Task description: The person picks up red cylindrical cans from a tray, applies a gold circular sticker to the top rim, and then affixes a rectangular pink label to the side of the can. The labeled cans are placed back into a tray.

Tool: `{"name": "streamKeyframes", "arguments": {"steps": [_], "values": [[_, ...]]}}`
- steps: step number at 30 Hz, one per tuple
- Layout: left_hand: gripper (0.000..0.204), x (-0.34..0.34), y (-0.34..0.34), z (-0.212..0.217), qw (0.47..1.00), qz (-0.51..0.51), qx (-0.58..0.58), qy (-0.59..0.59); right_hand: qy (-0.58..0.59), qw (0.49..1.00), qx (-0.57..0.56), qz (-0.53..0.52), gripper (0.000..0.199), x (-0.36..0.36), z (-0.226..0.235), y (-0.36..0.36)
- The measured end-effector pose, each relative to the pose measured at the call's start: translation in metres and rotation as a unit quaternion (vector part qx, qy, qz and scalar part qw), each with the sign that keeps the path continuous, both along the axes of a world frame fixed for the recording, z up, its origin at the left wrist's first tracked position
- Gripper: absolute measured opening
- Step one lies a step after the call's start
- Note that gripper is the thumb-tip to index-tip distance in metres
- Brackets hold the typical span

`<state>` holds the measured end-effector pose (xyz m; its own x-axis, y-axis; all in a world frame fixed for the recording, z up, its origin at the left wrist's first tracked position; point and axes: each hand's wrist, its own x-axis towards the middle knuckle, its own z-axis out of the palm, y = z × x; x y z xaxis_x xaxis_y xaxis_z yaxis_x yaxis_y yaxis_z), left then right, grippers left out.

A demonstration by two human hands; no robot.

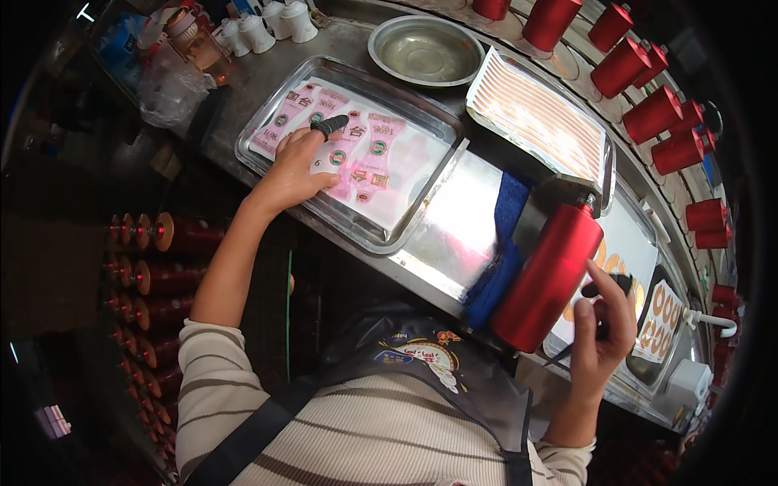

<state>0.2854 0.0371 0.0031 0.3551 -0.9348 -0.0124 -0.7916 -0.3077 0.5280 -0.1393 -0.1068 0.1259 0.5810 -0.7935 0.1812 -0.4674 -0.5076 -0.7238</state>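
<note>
My left hand (301,168) lies over a shallow metal tray (387,241), its thumb and index finger apart on a white sheet (415,164) printed with pink decals (374,150). A black finger cot (330,125) covers the index finger. At the right, a glossy red bottle (549,279) leans at a slant, its narrow end at a dark metal holder (585,188). Close beside it is my right hand (604,336), thumb and index finger apart, also with black finger covering. Whether its index fingertip touches the bottle, I cannot tell.
A round metal basin (427,50) stands behind the tray. Another tray holds orange-striped sheets (539,113). A blue cloth (504,243) lies left of the bottle. Red bottles (652,113) line a curved rack at the far right; more (182,277) are stacked at left. White bottles (267,28) stand behind.
</note>
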Motion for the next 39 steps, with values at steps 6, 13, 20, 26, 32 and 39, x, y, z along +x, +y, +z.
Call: {"name": "streamKeyframes", "arguments": {"steps": [6,13,20,26,32,39], "values": [[0.046,0.005,0.000,0.006,0.999,0.032,-0.007,0.031,0.200,0.930,-0.046,0.304,0.043,0.121,0.010,-0.019],[0.022,-0.004,-0.025,-0.006,0.996,-0.044,-0.053,0.065,0.349,0.848,-0.089,0.389,0.054,0.224,-0.064,-0.014],[0.020,-0.001,-0.037,-0.021,0.993,-0.089,-0.050,0.064,0.396,0.827,-0.062,0.394,0.057,0.245,-0.087,-0.015],[0.022,-0.003,-0.039,-0.016,0.994,-0.090,-0.040,0.037,0.400,0.829,-0.051,0.388,0.055,0.245,-0.082,-0.019],[0.019,-0.001,-0.043,-0.012,0.995,-0.091,0.001,0.031,0.385,0.831,-0.057,0.397,0.052,0.246,-0.087,-0.021],[0.025,0.005,-0.047,-0.009,0.998,-0.052,0.017,0.035,0.385,0.832,-0.055,0.395,0.051,0.248,-0.087,-0.022]]}}
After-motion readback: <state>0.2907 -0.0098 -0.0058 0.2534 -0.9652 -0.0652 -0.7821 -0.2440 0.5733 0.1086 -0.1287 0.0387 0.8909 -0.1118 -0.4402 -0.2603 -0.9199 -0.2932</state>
